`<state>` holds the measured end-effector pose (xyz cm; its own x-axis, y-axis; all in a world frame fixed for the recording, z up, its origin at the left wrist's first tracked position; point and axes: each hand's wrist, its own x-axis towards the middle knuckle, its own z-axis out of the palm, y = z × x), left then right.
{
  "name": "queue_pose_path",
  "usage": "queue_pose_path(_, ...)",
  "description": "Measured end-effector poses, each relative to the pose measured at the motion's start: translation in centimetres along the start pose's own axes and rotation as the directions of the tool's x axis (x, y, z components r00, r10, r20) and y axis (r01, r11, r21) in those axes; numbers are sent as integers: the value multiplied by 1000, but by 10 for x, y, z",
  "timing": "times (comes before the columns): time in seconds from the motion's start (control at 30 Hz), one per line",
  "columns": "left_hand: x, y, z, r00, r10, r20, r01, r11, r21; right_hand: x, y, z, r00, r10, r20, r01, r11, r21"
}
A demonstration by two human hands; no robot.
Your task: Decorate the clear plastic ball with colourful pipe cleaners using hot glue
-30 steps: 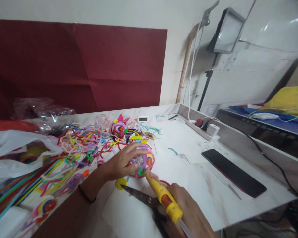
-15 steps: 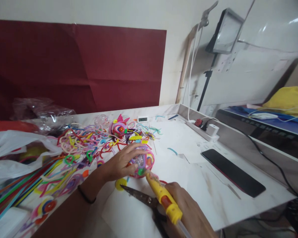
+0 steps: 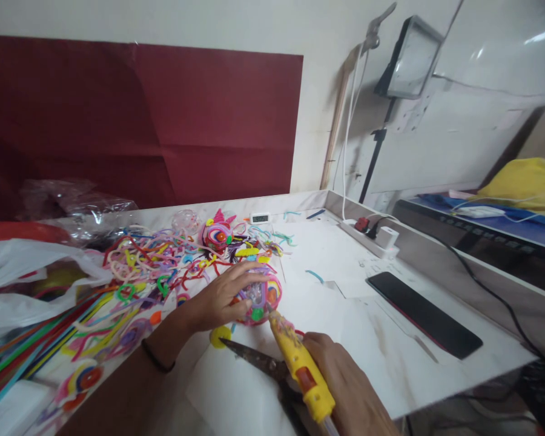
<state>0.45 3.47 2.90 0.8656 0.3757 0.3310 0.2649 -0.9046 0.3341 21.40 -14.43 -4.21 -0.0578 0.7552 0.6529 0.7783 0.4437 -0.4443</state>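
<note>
**Glue gun tip at the ball's near side**

The left hand (image 3: 218, 298), grip clamped on the ball (image 3: 264, 295), pins it to the counter (image 3: 390, 339). The right hand (image 3: 347, 387), grip closed round the glue gun (image 3: 302, 366), points its length far-left at the ball. Since a second ago the glue gun has slipped slightly nearer; the ball is unmoved.

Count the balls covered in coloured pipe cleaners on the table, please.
2. One ball is under the left hand; a second ball sits farther back, near the small digital display. The pipe-cleaner pile may hide others.
</note>
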Motion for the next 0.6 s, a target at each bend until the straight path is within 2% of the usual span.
queue_pose_path(0.23, 0, 1, 0, 1000, -23, 13, 23, 1000, 2, 0, 3, -5, 999, 11, 42, -8, 998, -54)
queue_pose_path(0.4, 1, 1, 0, 1000, -9, 0, 9, 1000, -15, 0, 6, -24, 998, 15, 59, -10, 997, -82)
queue_pose_path(0.6, 1, 3, -1, 1000, -22, -1, 22, 1000, -12, 3, 31, -43, 979, 51, 199, -19, 987, -160)
